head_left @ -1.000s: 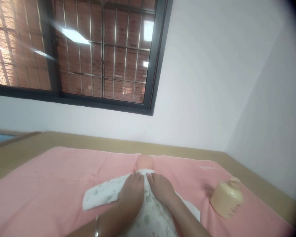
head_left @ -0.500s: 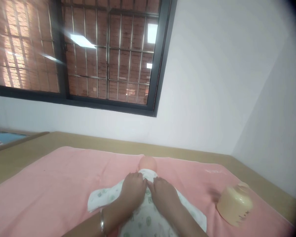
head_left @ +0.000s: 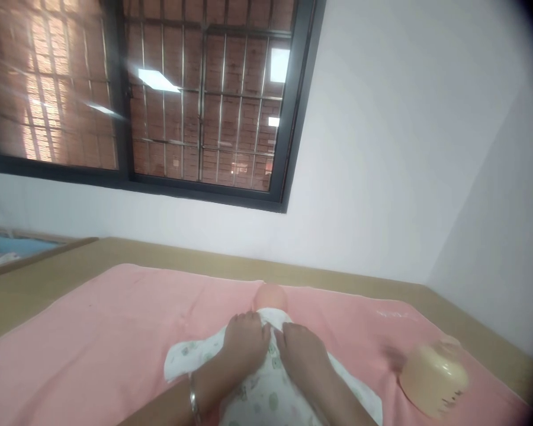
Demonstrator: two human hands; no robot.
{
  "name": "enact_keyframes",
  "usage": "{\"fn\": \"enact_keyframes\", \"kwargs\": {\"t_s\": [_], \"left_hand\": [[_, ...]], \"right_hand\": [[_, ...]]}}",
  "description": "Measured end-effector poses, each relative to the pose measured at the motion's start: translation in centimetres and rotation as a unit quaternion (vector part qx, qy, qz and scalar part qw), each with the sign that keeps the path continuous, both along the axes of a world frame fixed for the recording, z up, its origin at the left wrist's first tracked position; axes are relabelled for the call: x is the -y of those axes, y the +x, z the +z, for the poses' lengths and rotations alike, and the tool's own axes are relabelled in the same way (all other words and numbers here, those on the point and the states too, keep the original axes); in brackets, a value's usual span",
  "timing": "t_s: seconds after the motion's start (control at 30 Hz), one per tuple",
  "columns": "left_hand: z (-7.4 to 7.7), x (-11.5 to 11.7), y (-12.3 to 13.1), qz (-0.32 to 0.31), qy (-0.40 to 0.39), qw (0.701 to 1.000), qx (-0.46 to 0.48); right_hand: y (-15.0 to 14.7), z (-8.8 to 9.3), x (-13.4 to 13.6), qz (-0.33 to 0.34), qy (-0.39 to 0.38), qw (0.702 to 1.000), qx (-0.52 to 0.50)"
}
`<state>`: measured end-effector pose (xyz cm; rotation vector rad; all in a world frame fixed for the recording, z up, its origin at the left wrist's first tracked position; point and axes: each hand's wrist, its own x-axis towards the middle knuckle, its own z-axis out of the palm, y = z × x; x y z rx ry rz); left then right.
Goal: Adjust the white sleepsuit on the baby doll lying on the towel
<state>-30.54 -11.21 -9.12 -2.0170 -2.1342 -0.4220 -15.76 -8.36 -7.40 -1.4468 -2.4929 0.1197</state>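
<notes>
A baby doll (head_left: 270,296) lies on a pink towel (head_left: 128,331), its head towards the wall and its face not visible. White baby clothing (head_left: 273,401) with green prints covers its body, sleeves spread to both sides. My left hand (head_left: 247,340), with a silver bangle at the wrist, is closed on the clothing just below the doll's neck. Close beside it my right hand (head_left: 302,350) grips the fabric too, fingers curled over the upper front. The thumbs nearly meet at the middle. Both palms hide part of the chest.
A cream-yellow, rounded container (head_left: 434,378) with dark marks stands on the towel at right. The wooden table edge (head_left: 231,269) runs along the white wall (head_left: 382,148). Above is a dark-framed window (head_left: 204,189) with metal bars. Blue material (head_left: 18,244) shows at far left.
The view has shifted slightly, so everything sits a little further right. The hands remain at the clothing's neck, their thumbs slightly further apart.
</notes>
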Motion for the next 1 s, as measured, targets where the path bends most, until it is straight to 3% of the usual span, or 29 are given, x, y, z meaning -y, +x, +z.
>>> {"fn": "enact_keyframes", "kwargs": {"t_s": [0.1, 0.2, 0.3, 0.57, 0.7, 0.83, 1.0], "left_hand": [[-0.3, 0.2, 0.7, -0.027, 0.000, 0.998, -0.055], [-0.7, 0.4, 1.5, -0.005, 0.033, 0.998, -0.053], [-1.0, 0.2, 1.4, -0.025, 0.034, 0.998, -0.054], [-0.3, -0.9, -1.0, 0.003, -0.030, 0.999, 0.041], [0.2, 0.0, 0.3, -0.018, -0.027, 0.999, -0.030], [-0.1, 0.3, 0.9, -0.027, -0.013, 0.997, -0.074], [0.3, -0.5, -0.6, -0.025, -0.048, 0.998, -0.023]], "right_hand": [[0.0, -0.2, -0.3, 0.007, 0.001, 1.000, -0.020], [-0.1, -0.8, -1.6, -0.004, -0.022, 0.998, -0.054], [-0.1, -1.0, -2.2, -0.010, -0.039, 0.997, -0.068], [-0.2, 1.1, 1.4, 0.056, -0.002, 0.994, -0.098], [-0.1, 0.1, -0.6, 0.006, -0.010, 0.996, -0.093], [0.3, -0.6, -2.3, 0.012, -0.056, 0.995, -0.085], [0.0, 0.1, 0.3, 0.046, -0.014, 0.996, -0.068]]}}
